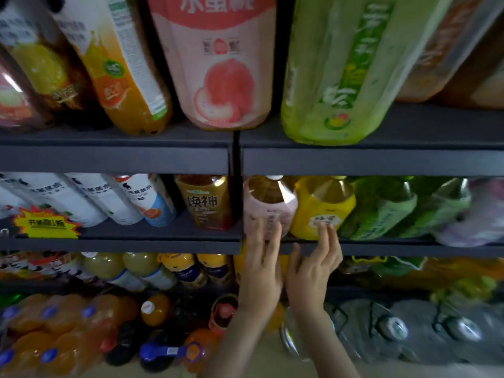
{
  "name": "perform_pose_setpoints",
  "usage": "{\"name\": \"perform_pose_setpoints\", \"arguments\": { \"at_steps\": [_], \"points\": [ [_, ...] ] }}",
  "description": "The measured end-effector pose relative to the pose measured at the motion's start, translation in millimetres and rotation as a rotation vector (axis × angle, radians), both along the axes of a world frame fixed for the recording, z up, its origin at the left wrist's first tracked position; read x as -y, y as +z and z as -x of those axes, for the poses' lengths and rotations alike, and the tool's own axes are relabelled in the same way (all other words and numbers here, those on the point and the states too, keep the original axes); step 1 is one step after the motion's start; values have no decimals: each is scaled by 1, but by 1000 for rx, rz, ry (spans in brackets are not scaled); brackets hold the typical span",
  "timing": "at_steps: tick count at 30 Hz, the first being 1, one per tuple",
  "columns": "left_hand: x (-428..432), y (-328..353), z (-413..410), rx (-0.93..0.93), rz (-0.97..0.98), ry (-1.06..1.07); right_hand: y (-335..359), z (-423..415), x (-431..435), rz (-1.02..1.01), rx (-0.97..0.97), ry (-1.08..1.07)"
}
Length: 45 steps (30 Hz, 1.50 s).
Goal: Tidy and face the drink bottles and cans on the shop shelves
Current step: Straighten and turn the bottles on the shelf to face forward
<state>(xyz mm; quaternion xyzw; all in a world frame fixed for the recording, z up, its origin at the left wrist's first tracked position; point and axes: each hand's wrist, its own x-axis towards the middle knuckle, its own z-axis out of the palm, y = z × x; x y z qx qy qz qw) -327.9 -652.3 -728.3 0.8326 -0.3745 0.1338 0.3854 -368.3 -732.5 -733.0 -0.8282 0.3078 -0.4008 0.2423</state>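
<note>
Pink-labelled bottle (pixel 268 211) and yellow-labelled bottle (pixel 323 205) stand upright, side by side, at the front of the middle shelf (pixel 163 242), straight above both raised hands. The left hand (pixel 263 271) is nearer the pink one and the right hand (pixel 313 268) nearer the yellow. Both hands are spread, fingers fairly straight, holding nothing. Their tips lie over the bottles' lower labels, though blur hides whether they touch. I'd say each bottle wants a small turn about its upright axis. Their labels are too smeared to read. The brown bottle (pixel 207 203) to the left reads 焕神, and the big peach bottle (pixel 218 64) above shows 水蜜桃, cut off at the top.
</note>
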Motion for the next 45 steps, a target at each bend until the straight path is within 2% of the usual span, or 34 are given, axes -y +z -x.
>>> {"name": "perform_pose_setpoints", "arguments": {
  "at_steps": [2,6,9,10,13,17,19,21,24,26,31,34,37,42,45],
  "points": [
    [22,-1,9,146,-119,-111,4,11,19,-79,-59,-58],
    [48,-1,17,42,-281,81,11,27,37,-100,-207,126],
    [58,5,14,360,-812,99,15,31,39,-124,-185,160],
    [59,5,16,354,-874,102,15,31,40,-127,-171,161],
    [61,6,25,174,-730,173,16,36,46,-126,-172,178],
    [76,9,30,140,-447,266,19,57,68,-41,-154,260],
    [87,13,38,105,-331,283,22,71,88,-43,-108,171],
    [103,19,52,146,-226,196,24,87,111,-94,-47,5],
    [139,26,76,265,-228,-52,25,105,148,-208,-6,-146],
    [164,25,87,288,-246,-103,27,113,173,-259,17,-193],
    [220,25,100,320,-271,-83,29,129,233,-338,119,-428],
    [248,32,99,323,-307,-26,20,135,265,-472,74,-325],
    [275,42,96,280,-313,82,16,135,288,-556,171,-180],
    [310,57,93,104,-250,242,8,132,286,-467,139,-270],
    [319,69,90,26,-279,281,6,130,283,-446,117,-269]
  ]
}}
